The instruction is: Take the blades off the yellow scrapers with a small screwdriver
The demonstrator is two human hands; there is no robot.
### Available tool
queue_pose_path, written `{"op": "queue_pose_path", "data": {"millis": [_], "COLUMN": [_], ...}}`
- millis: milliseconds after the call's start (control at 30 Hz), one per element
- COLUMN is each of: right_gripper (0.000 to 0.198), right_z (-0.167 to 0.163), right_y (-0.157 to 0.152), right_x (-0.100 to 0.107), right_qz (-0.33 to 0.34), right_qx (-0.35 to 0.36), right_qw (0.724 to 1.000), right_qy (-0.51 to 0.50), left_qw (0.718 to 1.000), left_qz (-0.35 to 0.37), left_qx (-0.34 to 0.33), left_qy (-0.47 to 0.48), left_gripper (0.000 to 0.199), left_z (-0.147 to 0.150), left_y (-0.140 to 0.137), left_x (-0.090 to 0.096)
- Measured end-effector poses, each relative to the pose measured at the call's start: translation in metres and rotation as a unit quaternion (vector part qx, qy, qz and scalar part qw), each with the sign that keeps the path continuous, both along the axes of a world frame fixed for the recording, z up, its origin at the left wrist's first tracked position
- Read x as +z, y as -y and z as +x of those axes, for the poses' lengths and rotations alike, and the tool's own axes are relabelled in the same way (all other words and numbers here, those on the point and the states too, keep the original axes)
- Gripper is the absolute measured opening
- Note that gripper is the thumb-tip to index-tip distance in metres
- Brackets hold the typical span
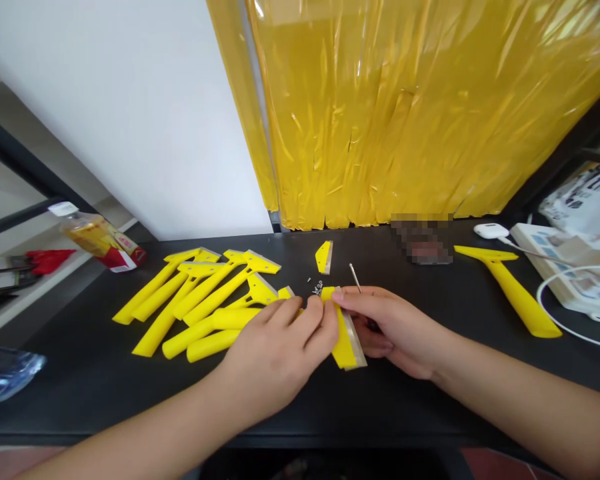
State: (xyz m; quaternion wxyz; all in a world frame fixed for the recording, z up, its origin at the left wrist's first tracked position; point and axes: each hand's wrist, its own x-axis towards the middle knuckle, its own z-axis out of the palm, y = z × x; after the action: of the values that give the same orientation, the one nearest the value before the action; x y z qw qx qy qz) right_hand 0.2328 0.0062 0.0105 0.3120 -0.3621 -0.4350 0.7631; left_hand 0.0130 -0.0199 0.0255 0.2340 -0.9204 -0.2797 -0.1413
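Both of my hands meet at a yellow scraper head point(344, 347) with a metal blade along its right side. My left hand point(283, 353) is closed on its left edge, fingers curled. From the right, the thumb and forefinger of my right hand point(400, 330) pinch its upper end. A thin metal shaft point(354, 275), apparently a screwdriver's, sticks up from my right hand; its handle is hidden. Small screws point(319, 288) lie just beyond my fingers. Farther back is a loose yellow blade piece point(324, 257). Several yellow scrapers point(200, 290) are heaped left of my left hand.
On the right, a single yellow scraper handle point(523, 297) lies beside a white power strip point(560, 267) with cables. A drink bottle point(100, 240) lies tilted at the back left. A clear blue-tinted object point(10, 373) is at the left edge. Yellow plastic sheeting point(405, 120) hangs behind the black table.
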Motion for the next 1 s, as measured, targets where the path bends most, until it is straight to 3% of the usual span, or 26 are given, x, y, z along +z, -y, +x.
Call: {"op": "queue_pose_path", "data": {"millis": [67, 167, 233, 267, 300, 333, 433, 500, 533, 600, 700, 1000], "right_gripper": [0.037, 0.038, 0.037, 0.036, 0.035, 0.034, 0.031, 0.03, 0.03, 0.031, 0.036, 0.055], "right_z": [0.0, 0.001, 0.003, 0.004, 0.005, 0.007, 0.01, 0.011, 0.011, 0.012, 0.014, 0.007], "right_y": [0.0, -0.001, -0.003, -0.004, -0.005, -0.006, -0.007, -0.005, -0.004, -0.003, -0.004, -0.014], "right_x": [-0.002, -0.002, -0.001, 0.001, 0.002, 0.004, 0.007, 0.008, 0.008, 0.007, 0.004, -0.005], "right_qz": [-0.008, 0.002, 0.031, 0.051, 0.071, 0.09, 0.127, 0.139, 0.14, 0.141, 0.146, 0.153], "right_qx": [-0.003, -0.007, 0.0, 0.009, 0.024, 0.043, 0.102, 0.128, 0.138, 0.156, 0.166, 0.158], "right_qw": [1.0, 1.0, 0.999, 0.998, 0.997, 0.994, 0.986, 0.981, 0.979, 0.976, 0.973, 0.964], "right_qy": [0.003, 0.018, 0.029, 0.032, 0.033, 0.034, 0.038, 0.043, 0.046, 0.053, 0.071, 0.15], "left_qw": [1.0, 0.999, 0.987, 0.966, 0.927, 0.866, 0.602, 0.452, 0.397, 0.323, 0.278, 0.252], "left_qz": [0.015, -0.001, -0.094, -0.178, -0.281, -0.397, -0.688, -0.789, -0.819, -0.852, -0.867, -0.843], "left_qx": [-0.005, 0.0, 0.043, 0.075, 0.106, 0.129, 0.147, 0.125, 0.113, 0.101, 0.12, 0.149], "left_qy": [-0.015, 0.038, 0.12, 0.171, 0.226, 0.277, 0.378, 0.396, 0.398, 0.398, 0.395, 0.452], "left_gripper": [0.037, 0.034, 0.043, 0.052, 0.062, 0.07, 0.065, 0.048, 0.041, 0.033, 0.034, 0.035], "left_z": [0.005, 0.009, 0.01, 0.01, 0.011, 0.011, 0.014, 0.016, 0.017, 0.018, 0.018, 0.017], "left_y": [0.003, 0.012, 0.02, 0.024, 0.027, 0.029, 0.029, 0.027, 0.025, 0.022, 0.019, 0.013], "left_x": [-0.001, -0.001, 0.0, 0.002, 0.003, 0.005, 0.01, 0.011, 0.01, 0.007, 0.0, -0.019]}}
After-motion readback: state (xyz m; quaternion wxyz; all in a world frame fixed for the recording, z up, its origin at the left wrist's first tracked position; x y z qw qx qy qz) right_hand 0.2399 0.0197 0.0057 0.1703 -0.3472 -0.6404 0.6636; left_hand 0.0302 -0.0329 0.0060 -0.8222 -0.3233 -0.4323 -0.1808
